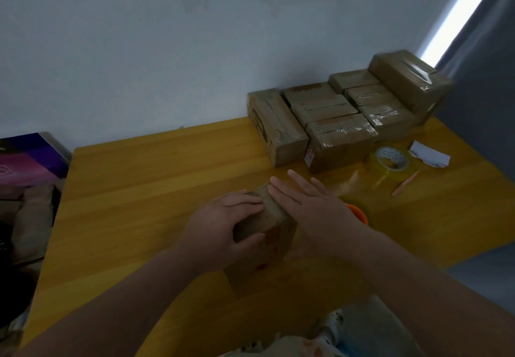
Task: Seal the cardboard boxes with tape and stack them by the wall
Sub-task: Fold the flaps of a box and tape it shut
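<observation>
A small brown cardboard box [267,248] stands on the yellow wooden table [133,189] in the middle of the view. My left hand [223,222] grips its left side, fingers over the top and thumb on the near face. Flat on the top right of the box lies my right hand [309,200] with straight fingers. Several taped cardboard boxes [334,116] sit in rows against the white wall at the back right, with one larger box [409,80] at the far end. A roll of clear tape [390,161] lies to the right of the stack's front.
A thin orange stick [405,183] and a white paper scrap [430,154] lie beside the tape roll. An orange round object [358,213] shows behind my right wrist. A purple item [30,161] stands left of the table. A grey curtain [485,83] hangs at right.
</observation>
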Tool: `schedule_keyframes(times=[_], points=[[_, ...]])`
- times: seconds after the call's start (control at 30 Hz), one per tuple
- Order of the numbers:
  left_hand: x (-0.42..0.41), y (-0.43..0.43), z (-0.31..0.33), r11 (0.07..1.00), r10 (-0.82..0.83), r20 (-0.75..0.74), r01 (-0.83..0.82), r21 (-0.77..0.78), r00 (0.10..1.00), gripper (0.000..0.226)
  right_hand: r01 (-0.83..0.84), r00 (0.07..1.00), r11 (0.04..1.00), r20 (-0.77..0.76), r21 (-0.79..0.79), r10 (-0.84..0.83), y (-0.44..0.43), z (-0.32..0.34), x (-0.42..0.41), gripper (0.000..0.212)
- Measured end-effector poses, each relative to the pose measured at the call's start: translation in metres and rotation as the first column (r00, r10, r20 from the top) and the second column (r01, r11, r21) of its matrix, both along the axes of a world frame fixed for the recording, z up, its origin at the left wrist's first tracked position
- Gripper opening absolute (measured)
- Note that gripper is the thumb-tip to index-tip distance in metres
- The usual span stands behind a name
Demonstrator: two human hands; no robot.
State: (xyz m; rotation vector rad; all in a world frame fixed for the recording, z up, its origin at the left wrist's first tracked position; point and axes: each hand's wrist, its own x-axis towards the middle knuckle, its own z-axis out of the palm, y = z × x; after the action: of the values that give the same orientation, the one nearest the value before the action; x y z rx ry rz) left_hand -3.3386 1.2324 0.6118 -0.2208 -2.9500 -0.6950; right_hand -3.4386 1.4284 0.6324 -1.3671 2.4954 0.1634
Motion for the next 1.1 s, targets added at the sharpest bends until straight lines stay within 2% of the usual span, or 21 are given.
schedule_keyframes(times=[0.07, 0.13, 0.23, 0.27, 0.33, 0.4, 0.47, 0.57, 0.63, 0.77, 0.87, 0.93, 1.03, 1.1], points=[[-0.001, 0.001, 0.001, 1.000, -0.010, -0.005, 0.010, 0.001, 1.000, 0.065, -0.010, 1.000, 0.999, 0.011, -0.047, 0.010, 0.008, 0.001, -0.002, 0.116], [-0.001, 0.001, 0.002, 1.000, -0.020, 0.002, 0.020, -0.002, 1.000, 0.066, -0.029, 1.000, 0.981, -0.003, -0.191, 0.029, 0.014, 0.000, -0.002, 0.108], [-0.002, -0.001, 0.002, 1.000, -0.031, 0.022, 0.031, 0.001, 0.999, 0.067, -0.101, 0.989, 0.907, -0.142, -0.410, 0.047, 0.021, -0.004, -0.001, 0.076], [-0.004, -0.001, 0.002, 0.999, -0.036, 0.020, 0.036, -0.002, 0.999, 0.066, -0.083, 0.990, 0.871, -0.141, -0.484, 0.016, 0.022, -0.004, 0.000, 0.065], [-0.006, -0.003, 0.003, 0.999, -0.038, 0.028, 0.037, 0.008, 0.999, 0.067, 0.032, 0.996, 0.767, -0.042, -0.641, -0.077, 0.016, -0.001, -0.001, 0.042], [-0.008, -0.004, 0.003, 0.999, -0.033, 0.030, 0.032, 0.027, 0.999, 0.068, 0.244, 0.969, 0.655, 0.145, -0.715, -0.202, 0.004, 0.000, -0.003, 0.031], [-0.008, -0.003, 0.003, 0.999, -0.023, 0.022, 0.023, 0.030, 0.999, 0.068, 0.460, 0.888, 0.599, 0.319, -0.655, -0.332, -0.010, -0.003, -0.008, 0.031], [-0.007, -0.002, 0.002, 0.999, -0.018, 0.016, 0.018, 0.031, 1.000, 0.068, 0.718, 0.684, 0.565, 0.562, -0.407, -0.464, -0.028, -0.014, -0.013, 0.037], [-0.005, -0.002, 0.002, 0.999, -0.013, 0.029, 0.012, 0.031, 0.999, 0.069, 0.763, 0.622, 0.560, 0.600, -0.321, -0.503, -0.034, -0.019, -0.012, 0.040], [-0.005, -0.001, 0.002, 1.000, -0.003, 0.020, 0.002, 0.020, 1.000, 0.066, 0.779, 0.609, 0.520, 0.619, -0.349, -0.496, -0.031, -0.022, -0.006, 0.043], [-0.005, 0.000, 0.005, 1.000, -0.004, 0.016, 0.004, 0.009, 1.000, 0.065, 0.821, 0.516, 0.505, 0.726, -0.268, -0.454, -0.019, -0.023, -0.003, 0.048], [-0.006, 0.001, 0.007, 1.000, -0.007, 0.025, 0.007, 0.000, 1.000, 0.067, 0.856, 0.437, 0.465, 0.796, -0.226, -0.419, -0.015, -0.022, -0.003, 0.046], [-0.010, 0.000, 0.009, 1.000, -0.011, 0.077, 0.013, -0.016, 0.997, 0.075, 0.904, 0.380, 0.359, 0.822, -0.232, -0.423, -0.020, -0.022, -0.010, 0.042], [-0.011, -0.001, 0.010, 0.999, -0.020, 0.119, 0.024, -0.033, 0.993, 0.079, 0.906, 0.369, 0.367, 0.822, -0.212, -0.435, -0.025, -0.023, -0.012, 0.046]])
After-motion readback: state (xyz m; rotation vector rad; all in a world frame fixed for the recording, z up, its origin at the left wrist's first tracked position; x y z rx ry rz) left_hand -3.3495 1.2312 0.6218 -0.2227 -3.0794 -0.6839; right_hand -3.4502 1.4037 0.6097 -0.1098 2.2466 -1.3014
